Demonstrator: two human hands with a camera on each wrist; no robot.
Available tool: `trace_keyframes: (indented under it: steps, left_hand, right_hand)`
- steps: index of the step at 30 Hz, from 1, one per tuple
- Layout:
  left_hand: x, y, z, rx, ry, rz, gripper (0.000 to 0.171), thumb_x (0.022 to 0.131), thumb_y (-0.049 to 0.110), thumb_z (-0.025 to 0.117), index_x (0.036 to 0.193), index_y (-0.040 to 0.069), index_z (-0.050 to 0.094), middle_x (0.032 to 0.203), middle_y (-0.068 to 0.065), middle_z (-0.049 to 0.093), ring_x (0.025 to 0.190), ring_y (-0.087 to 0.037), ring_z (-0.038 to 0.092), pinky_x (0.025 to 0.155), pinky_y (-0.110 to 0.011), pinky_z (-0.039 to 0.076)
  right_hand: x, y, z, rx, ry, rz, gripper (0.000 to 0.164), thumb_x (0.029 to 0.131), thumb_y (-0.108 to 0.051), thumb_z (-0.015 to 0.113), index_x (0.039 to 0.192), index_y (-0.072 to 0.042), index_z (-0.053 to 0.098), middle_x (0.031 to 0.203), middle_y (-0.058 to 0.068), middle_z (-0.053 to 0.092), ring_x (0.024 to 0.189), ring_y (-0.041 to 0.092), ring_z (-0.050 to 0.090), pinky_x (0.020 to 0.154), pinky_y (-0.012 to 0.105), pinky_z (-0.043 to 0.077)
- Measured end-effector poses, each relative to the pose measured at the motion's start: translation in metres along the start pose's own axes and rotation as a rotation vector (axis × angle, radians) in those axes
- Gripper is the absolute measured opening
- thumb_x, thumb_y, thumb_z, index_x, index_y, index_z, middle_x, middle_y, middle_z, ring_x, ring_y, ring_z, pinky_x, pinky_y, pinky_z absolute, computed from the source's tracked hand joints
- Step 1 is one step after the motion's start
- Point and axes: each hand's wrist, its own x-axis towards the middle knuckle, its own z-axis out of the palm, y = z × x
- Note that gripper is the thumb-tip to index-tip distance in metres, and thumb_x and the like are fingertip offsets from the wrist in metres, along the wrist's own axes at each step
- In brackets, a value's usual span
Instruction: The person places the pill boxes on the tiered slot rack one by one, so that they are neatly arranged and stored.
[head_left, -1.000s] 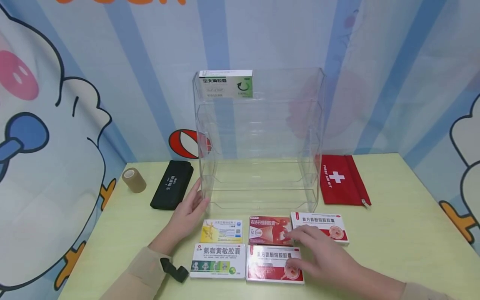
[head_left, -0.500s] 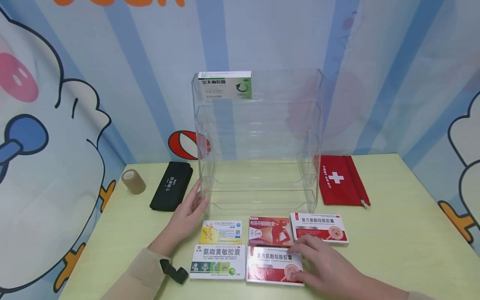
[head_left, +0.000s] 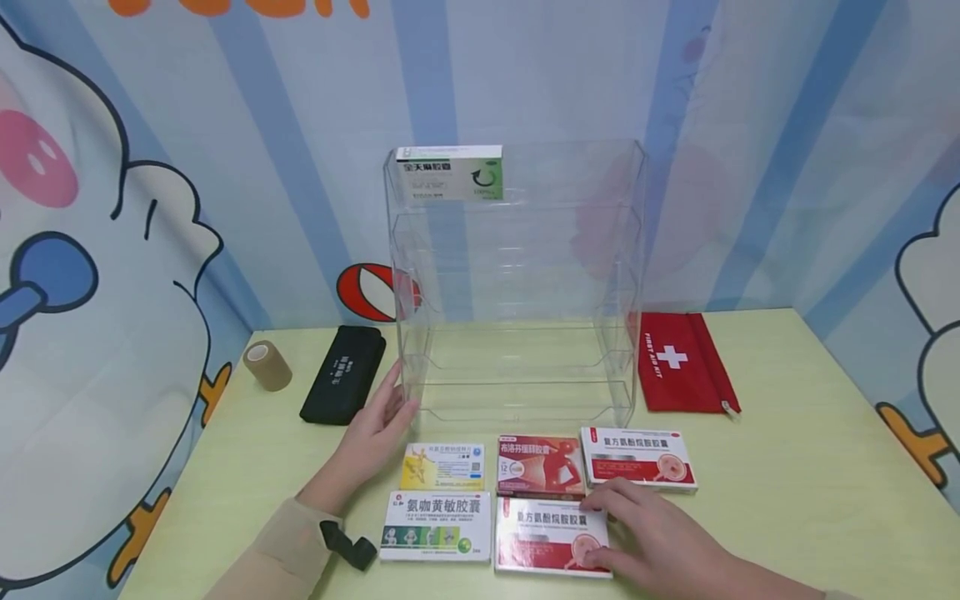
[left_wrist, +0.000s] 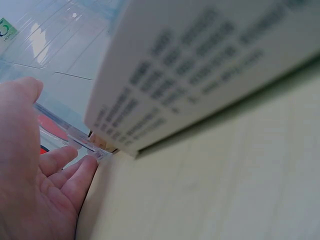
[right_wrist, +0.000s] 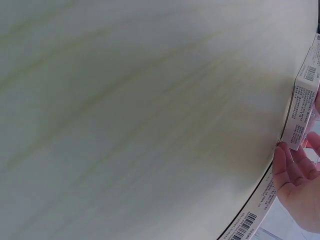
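My left hand [head_left: 378, 425] holds the lower left corner of a clear, tiered display rack [head_left: 517, 400], thumb in front, fingers along its side wall. The left wrist view shows thumb and fingers [left_wrist: 80, 182] on either side of the rack's edge. My right hand [head_left: 648, 533] pinches the right end of a red-and-white medicine box [head_left: 551, 533] between thumb and fingertips. Behind that box lie a red medicine box [head_left: 538, 462] and a second red-and-white medicine box [head_left: 637, 454]. To the left are a white-and-green medicine box [head_left: 435, 525] and a yellow-and-white one [head_left: 442, 467].
A white-and-green medicine box [head_left: 450, 173] stands in the rack's top tier at the left. Left of the rack are a black pouch [head_left: 345, 375] and a tan bandage roll [head_left: 267, 365]. A red first aid pouch [head_left: 686, 362] lies to its right.
My right hand has come down from over the red box to the front red-and-white box and taken its right end. That box has shifted slightly toward me. The left hand stays on the rack.
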Motion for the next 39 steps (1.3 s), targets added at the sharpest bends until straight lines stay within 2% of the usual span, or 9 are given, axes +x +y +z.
trace_keyframes:
  steps: [2, 6, 13, 15, 22, 25, 30, 33, 39]
  left_hand:
    - [0.000, 0.000, 0.000, 0.001, 0.000, -0.001, 0.077, 0.115, 0.047, 0.057, 0.177, 0.041, 0.012, 0.176, -0.012, 0.043, 0.162, -0.029, 0.046, 0.130, -0.050, 0.041]
    - [0.001, 0.000, 0.001, 0.007, -0.001, 0.007, 0.077, 0.115, 0.047, 0.055, 0.178, 0.037, 0.012, 0.175, -0.014, 0.044, 0.162, -0.031, 0.046, 0.130, -0.050, 0.040]
    - [0.001, 0.000, 0.002, 0.008, 0.000, 0.012, 0.077, 0.116, 0.046, 0.055, 0.178, 0.035, 0.012, 0.175, -0.015, 0.044, 0.162, -0.031, 0.045, 0.131, -0.050, 0.040]
    - [0.001, 0.000, 0.002, 0.010, -0.001, 0.014, 0.077, 0.116, 0.046, 0.055, 0.179, 0.034, 0.012, 0.175, -0.016, 0.044, 0.162, -0.032, 0.045, 0.131, -0.050, 0.039]
    - [0.000, 0.000, 0.002, 0.013, 0.003, 0.010, 0.076, 0.116, 0.046, 0.054, 0.178, 0.035, 0.013, 0.175, -0.015, 0.044, 0.162, -0.031, 0.045, 0.131, -0.050, 0.039]
    - [0.000, -0.001, 0.002, 0.014, 0.004, 0.009, 0.076, 0.116, 0.046, 0.055, 0.178, 0.036, 0.013, 0.175, -0.015, 0.045, 0.161, -0.031, 0.046, 0.131, -0.050, 0.039]
    - [0.000, -0.001, 0.002, 0.014, 0.005, 0.011, 0.077, 0.115, 0.046, 0.055, 0.178, 0.036, 0.013, 0.175, -0.016, 0.044, 0.161, -0.032, 0.046, 0.130, -0.051, 0.040]
    - [0.000, -0.001, 0.002, 0.015, 0.008, 0.006, 0.077, 0.115, 0.046, 0.055, 0.178, 0.036, 0.013, 0.175, -0.016, 0.044, 0.161, -0.032, 0.046, 0.130, -0.050, 0.040]
    - [0.000, -0.001, 0.002, 0.018, 0.008, -0.005, 0.077, 0.115, 0.046, 0.056, 0.178, 0.037, 0.013, 0.175, -0.015, 0.044, 0.161, -0.031, 0.046, 0.130, -0.050, 0.040]
  right_hand:
    - [0.000, 0.000, 0.000, -0.018, 0.011, -0.008, 0.059, 0.090, -0.066, 0.081, 0.138, -0.034, 0.069, 0.140, -0.012, 0.066, 0.123, 0.013, 0.063, 0.099, 0.041, 0.068]
    - [0.000, -0.001, -0.001, -0.016, 0.008, 0.025, 0.064, 0.087, -0.070, 0.081, 0.139, -0.035, 0.068, 0.140, -0.013, 0.064, 0.126, 0.012, 0.062, 0.099, 0.040, 0.068]
    - [0.000, -0.002, -0.005, 0.136, -0.025, 0.063, 0.064, 0.086, -0.067, 0.083, 0.141, -0.039, 0.067, 0.143, -0.013, 0.060, 0.132, 0.017, 0.059, 0.080, 0.016, 0.064]
    - [0.000, -0.003, -0.007, 0.185, -0.027, 0.067, 0.065, 0.086, -0.066, 0.084, 0.142, -0.038, 0.066, 0.143, -0.012, 0.059, 0.132, 0.017, 0.058, 0.074, 0.013, 0.061]
    - [0.003, -0.005, -0.014, 0.266, -0.034, 0.074, 0.052, 0.090, -0.055, 0.086, 0.138, -0.041, 0.070, 0.139, -0.015, 0.061, 0.120, 0.004, 0.063, 0.074, 0.012, 0.061]
    - [0.005, -0.006, -0.019, 0.285, -0.027, 0.044, 0.047, 0.092, -0.049, 0.085, 0.135, -0.038, 0.071, 0.137, -0.012, 0.065, 0.115, 0.000, 0.066, 0.077, 0.011, 0.061]
    - [0.009, -0.006, -0.027, 0.236, 0.073, -0.094, 0.041, 0.094, -0.043, 0.086, 0.129, -0.028, 0.073, 0.128, -0.007, 0.073, 0.105, -0.003, 0.068, 0.084, 0.013, 0.063]
    - [0.011, -0.008, -0.031, 0.176, 0.143, -0.163, 0.038, 0.093, -0.040, 0.087, 0.126, -0.027, 0.074, 0.124, -0.006, 0.074, 0.100, -0.003, 0.069, 0.085, 0.016, 0.065]
    - [0.018, -0.018, -0.048, 0.096, 0.203, -0.171, 0.036, 0.091, -0.033, 0.091, 0.124, -0.029, 0.076, 0.124, -0.005, 0.075, 0.100, 0.000, 0.069, 0.082, 0.016, 0.065]
